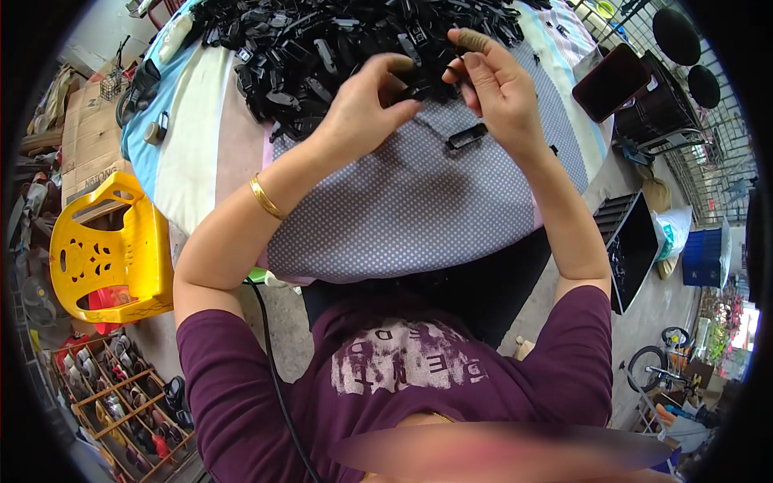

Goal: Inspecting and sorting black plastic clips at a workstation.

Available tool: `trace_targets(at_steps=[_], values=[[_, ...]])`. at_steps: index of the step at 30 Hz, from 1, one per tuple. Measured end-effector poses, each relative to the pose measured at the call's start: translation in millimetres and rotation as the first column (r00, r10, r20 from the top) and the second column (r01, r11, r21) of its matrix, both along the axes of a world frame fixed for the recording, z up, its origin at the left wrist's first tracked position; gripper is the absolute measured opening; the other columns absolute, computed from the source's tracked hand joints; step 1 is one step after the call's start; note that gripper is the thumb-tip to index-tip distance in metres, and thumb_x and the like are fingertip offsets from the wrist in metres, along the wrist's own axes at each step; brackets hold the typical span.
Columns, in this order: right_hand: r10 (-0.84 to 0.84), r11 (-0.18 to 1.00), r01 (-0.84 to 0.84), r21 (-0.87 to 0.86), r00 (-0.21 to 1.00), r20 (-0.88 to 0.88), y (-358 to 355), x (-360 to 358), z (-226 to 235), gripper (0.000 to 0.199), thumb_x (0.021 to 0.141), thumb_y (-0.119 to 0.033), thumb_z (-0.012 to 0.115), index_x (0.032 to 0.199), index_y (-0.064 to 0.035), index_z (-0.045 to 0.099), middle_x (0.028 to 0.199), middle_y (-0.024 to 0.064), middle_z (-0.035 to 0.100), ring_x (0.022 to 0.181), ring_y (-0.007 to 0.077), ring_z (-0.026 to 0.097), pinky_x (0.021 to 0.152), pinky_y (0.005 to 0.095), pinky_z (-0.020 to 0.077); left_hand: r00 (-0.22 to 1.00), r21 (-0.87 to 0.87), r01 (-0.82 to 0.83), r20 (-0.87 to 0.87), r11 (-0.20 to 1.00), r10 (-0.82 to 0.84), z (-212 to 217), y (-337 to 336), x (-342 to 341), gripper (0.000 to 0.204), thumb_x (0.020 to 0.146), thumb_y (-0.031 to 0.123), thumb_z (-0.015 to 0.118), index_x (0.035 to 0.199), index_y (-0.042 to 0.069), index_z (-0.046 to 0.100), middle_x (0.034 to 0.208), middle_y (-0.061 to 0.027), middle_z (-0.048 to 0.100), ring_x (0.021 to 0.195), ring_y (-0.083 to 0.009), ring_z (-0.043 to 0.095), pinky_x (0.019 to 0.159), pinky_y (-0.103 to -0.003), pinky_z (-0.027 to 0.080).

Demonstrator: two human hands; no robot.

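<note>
Pinched between the fingertips of both hands, a small black plastic part point(415, 87) is held just above the far middle of a cloth-covered table point(419, 209). The left hand point(366, 105) is curled over it from the left, thumb and fingers closed on one end, while the right hand point(491, 84) is closed on the other end, its forefinger capped by a dark sleeve. The part is judged light, stiff and smooth, best gripped by its narrow ends with fingertips alone; whether it is one piece or two cannot be told. A similar loose black piece point(467, 136) is seen lying on the dotted grey cloth just near of the right hand. A large heap of black parts point(322, 40) is spread across the far side of the table. A yellow plastic chair point(113, 249) is seen at the left, a dark tray point(632, 245) at the right.
</note>
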State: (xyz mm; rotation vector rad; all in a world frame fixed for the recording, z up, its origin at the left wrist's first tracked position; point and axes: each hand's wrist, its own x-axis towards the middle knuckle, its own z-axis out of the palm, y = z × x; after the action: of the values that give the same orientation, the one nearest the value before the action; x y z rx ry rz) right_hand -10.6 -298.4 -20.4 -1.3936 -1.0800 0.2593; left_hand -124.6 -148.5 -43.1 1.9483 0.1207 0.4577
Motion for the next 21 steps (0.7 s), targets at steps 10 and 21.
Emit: trace_targets(at_steps=[10,21], values=[[0.042,0.983,-0.074,-0.166,0.981,-0.189,-7,-27,-6,0.026,0.088,-0.021,0.056,0.107,-0.0027,0.059,0.082,0.0054,0.062,0.067,0.0101,0.061,0.057,0.0200,0.0509,0.991,-0.292,0.133,0.010,0.947,-0.137,16,-2,-12,0.028,0.075,0.004,0.068,0.102,0.000,0.059,0.088,-0.0059,0.063,0.074,-0.0118,0.060,0.065,-0.023,0.049],[0.154,0.984,-0.178,-0.018,0.897,-0.415,-6,-21,-12,0.025,0.089,-0.020,0.055,0.104,-0.0001,0.055,0.085,0.0091,0.063,0.070,0.0184,0.066,0.054,0.0238,0.0539,0.993,-0.248,0.114,0.068,0.962,-0.100,11,-1,-10,0.030,0.074,0.005,0.069,0.103,0.000,0.063,0.079,-0.0048,0.065,0.068,-0.0100,0.059,0.064,-0.022,0.050]])
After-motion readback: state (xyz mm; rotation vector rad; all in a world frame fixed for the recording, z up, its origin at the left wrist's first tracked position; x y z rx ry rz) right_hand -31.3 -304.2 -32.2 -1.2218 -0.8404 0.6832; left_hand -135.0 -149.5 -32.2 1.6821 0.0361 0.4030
